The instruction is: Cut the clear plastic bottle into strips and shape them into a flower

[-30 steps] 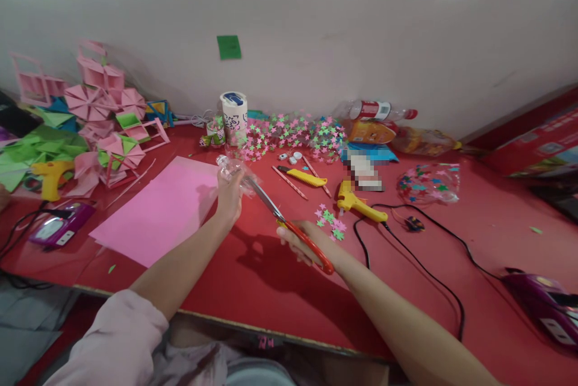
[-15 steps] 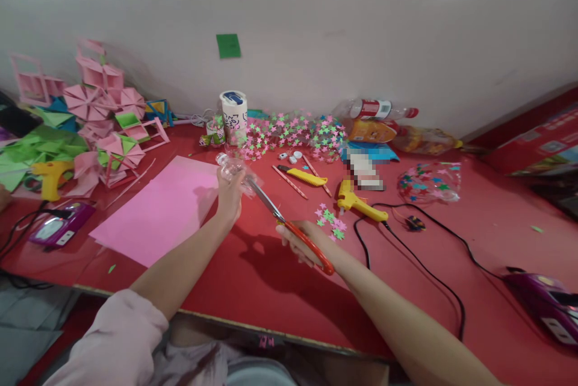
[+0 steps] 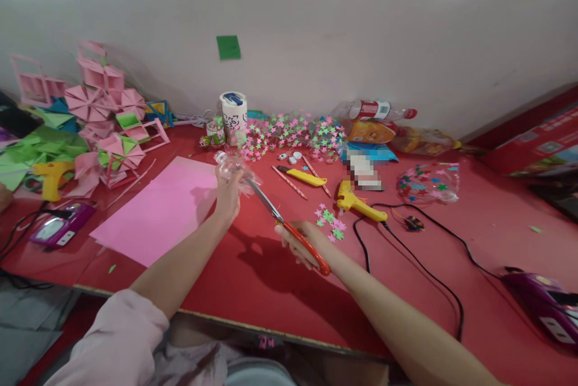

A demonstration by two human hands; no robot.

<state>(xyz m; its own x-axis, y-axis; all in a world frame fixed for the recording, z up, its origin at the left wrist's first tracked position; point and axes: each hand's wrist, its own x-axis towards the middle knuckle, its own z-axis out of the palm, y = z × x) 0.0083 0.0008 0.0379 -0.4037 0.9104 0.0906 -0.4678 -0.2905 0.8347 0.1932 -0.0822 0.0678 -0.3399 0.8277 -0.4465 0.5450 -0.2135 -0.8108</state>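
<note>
My left hand [image 3: 228, 193] is closed around a clear plastic bottle piece [image 3: 235, 164], whose neck points to the far left. In my right hand [image 3: 300, 242] is a pair of scissors [image 3: 298, 232] with red handles. The blades reach up and left to the cut edge of the plastic; whether they are parted there I cannot make out. Beneath my left wrist lies a stack of pink paper [image 3: 158, 211]. Pink and green paper stars [image 3: 332, 220] are scattered just right of the scissors.
A yellow glue gun [image 3: 361, 202] with its black cord, a yellow utility knife [image 3: 307, 177] and striped straws [image 3: 289, 182] lie on the red table. Star-covered plastic pieces [image 3: 289, 133], a white cup [image 3: 235, 118] and plastic bottles [image 3: 374, 110] stand along the partition. Folded paper models [image 3: 97, 103] crowd the left.
The scissors and my right hand have shifted very slightly left. My left hand keeps its hold on the bottle piece, almost unmoved.
</note>
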